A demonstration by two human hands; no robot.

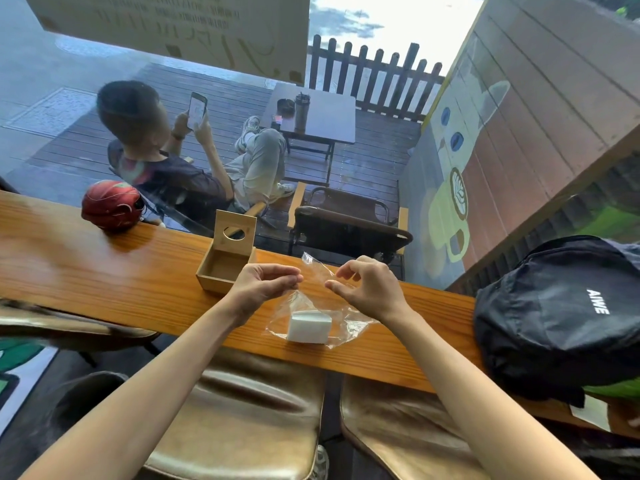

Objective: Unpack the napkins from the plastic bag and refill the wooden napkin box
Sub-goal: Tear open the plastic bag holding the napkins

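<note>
Napkins, a white stack, lie inside the clear bag on the wooden worktop, just in front of both hands and near the open wooden box, whose lid with an oval slot stands upright at its back. Left hand has its grip pinched shut on the bag's upper edge, and right hand pinches the same film close beside it, the plastic stretched between them above the stack. A red helmet sits far left and a black backpack far right.
</note>
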